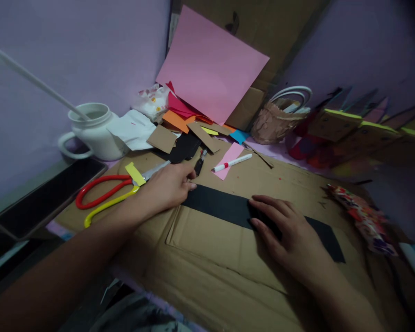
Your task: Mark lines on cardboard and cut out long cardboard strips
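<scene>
A long black paper strip (217, 201) lies across a piece of brown cardboard (207, 237), its right end slanting down toward me. My left hand (173, 184) is closed at the left end of the strip, thumb and forefinger pinching its edge. Over the strip's right half rests my right hand (290, 230), fingers apart and fingertips touching the black paper; its palm hides part of the strip. Left of my left hand are scissors (105, 191) with red and yellow handles and a yellow paper scrap (134, 174) on them.
Beyond the hands are a white marker (232, 163) on a pink strip, a black cutter (201, 162) and paper scraps (180, 121). A white mug (98, 133) and phone (51, 196) are left. A small basket (276, 120) and a colourful packet (361, 216) are right.
</scene>
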A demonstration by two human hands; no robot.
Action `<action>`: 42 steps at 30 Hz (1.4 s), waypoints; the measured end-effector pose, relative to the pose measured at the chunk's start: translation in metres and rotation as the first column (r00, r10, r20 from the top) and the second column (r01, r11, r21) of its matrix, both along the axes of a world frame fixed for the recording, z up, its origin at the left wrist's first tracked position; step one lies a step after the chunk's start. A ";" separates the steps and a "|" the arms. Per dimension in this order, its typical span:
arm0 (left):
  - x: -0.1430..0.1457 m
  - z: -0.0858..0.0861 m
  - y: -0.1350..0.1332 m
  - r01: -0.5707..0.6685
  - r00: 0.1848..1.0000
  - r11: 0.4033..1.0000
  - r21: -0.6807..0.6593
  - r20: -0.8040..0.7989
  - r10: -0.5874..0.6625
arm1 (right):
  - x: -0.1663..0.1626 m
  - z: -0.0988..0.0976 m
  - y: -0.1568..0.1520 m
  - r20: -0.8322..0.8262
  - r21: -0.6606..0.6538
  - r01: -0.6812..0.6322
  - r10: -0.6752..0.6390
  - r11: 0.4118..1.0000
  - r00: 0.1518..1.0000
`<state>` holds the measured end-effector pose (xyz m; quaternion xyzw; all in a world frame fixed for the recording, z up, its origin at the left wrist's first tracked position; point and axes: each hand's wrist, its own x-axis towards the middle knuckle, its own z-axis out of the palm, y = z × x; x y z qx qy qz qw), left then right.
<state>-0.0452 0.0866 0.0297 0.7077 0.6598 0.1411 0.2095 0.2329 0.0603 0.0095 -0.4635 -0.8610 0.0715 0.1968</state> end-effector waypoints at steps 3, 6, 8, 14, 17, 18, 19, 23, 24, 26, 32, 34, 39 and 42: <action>0.000 0.001 0.000 0.009 1.000 1.000 -0.003 0.004 -0.009 | 0.000 0.000 0.000 0.009 0.007 -0.014 0.014 1.000 1.000; 0.001 0.001 0.000 0.002 1.000 1.000 -0.002 -0.011 -0.002 | 0.000 -0.001 0.002 0.010 0.016 -0.018 0.018 1.000 1.000; 0.001 0.001 -0.001 -0.005 0.999 1.000 0.004 -0.035 0.005 | 0.000 -0.001 0.003 0.005 0.037 -0.029 0.029 0.999 1.000; 0.003 0.001 -0.006 0.030 0.992 0.993 0.110 -0.121 -0.016 | -0.010 0.004 0.000 0.026 0.078 -0.183 0.182 0.980 0.983; 0.005 0.000 -0.009 0.124 0.984 0.975 0.184 -0.152 -0.097 | -0.018 0.004 -0.001 0.054 0.038 -0.277 0.275 0.960 0.960; 0.006 0.000 -0.009 0.174 0.976 0.965 0.195 -0.161 -0.143 | -0.020 0.004 -0.002 0.062 0.026 -0.291 0.289 0.957 0.955; 0.006 -0.001 -0.010 0.226 0.966 0.953 0.200 -0.170 -0.193 | -0.021 0.004 -0.002 0.064 0.017 -0.294 0.292 0.956 0.954; 0.005 -0.002 -0.009 0.367 0.925 0.908 0.202 -0.184 -0.333 | -0.026 0.010 -0.003 0.067 -0.044 -0.272 0.274 0.961 0.959; 0.004 -0.002 -0.008 0.378 0.921 0.903 0.203 -0.184 -0.344 | -0.029 0.014 -0.003 0.067 -0.066 -0.257 0.262 0.964 0.963; 0.004 -0.001 -0.007 0.383 0.919 0.902 0.201 -0.180 -0.350 | -0.035 0.020 -0.003 0.060 -0.107 -0.218 0.225 0.970 0.973; 0.006 0.003 -0.004 0.321 0.942 0.935 0.150 -0.148 -0.300 | -0.059 0.026 -0.001 0.050 -0.116 -0.057 0.064 0.992 0.997; 0.007 0.002 -0.003 0.297 0.950 0.946 0.129 -0.138 -0.280 | -0.066 0.024 0.000 0.055 -0.078 0.025 -0.020 0.997 0.998; 0.007 -0.002 0.002 0.251 0.965 0.960 0.122 -0.110 -0.239 | -0.083 0.020 0.005 0.157 0.039 0.126 -0.130 0.991 0.979; 0.008 -0.004 0.003 0.246 0.967 0.962 0.118 -0.103 -0.234 | -0.086 0.018 0.008 0.199 0.005 0.114 -0.113 0.993 0.973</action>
